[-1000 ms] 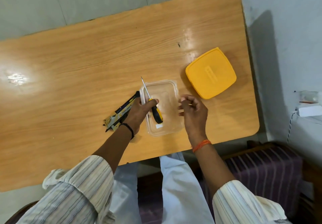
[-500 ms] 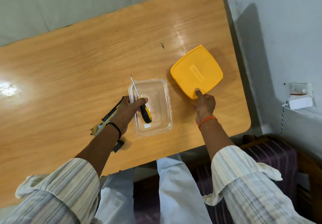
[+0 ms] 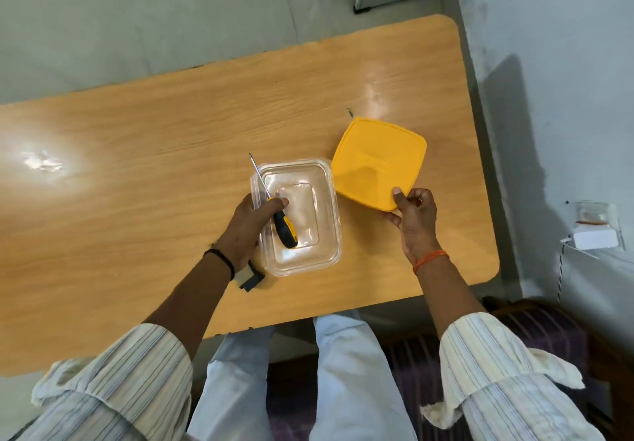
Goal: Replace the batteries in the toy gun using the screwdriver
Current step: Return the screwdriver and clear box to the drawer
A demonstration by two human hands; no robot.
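Two hands are busy at the centre of the frame, above a glossy orange-brown wooden table. The left hand has its fingers and thumb curled round a screwdriver with a black-and-yellow handle and a thin steel shaft, the shaft pointing toward the upper left and the handle hanging over a clear rectangular plastic container, which looks empty apart from that. The right hand, right of centre, pinches the near corner of a square yellow plastic lid, thumb on top, the lid seemingly tilted up off the table just beside the container. The toy gun is almost wholly hidden under the left wrist; only a dark grey-and-black part of it peeks out at the container's lower left corner. No batteries can be made out. By my reading this is a tidying or setting-up step around the container, not the screw work itself; which of the two cannot be told. The next move calls for settling the lid, either down or onto the container, freeing the right hand to steady the gun before the screwdriver tip meets the battery cover.
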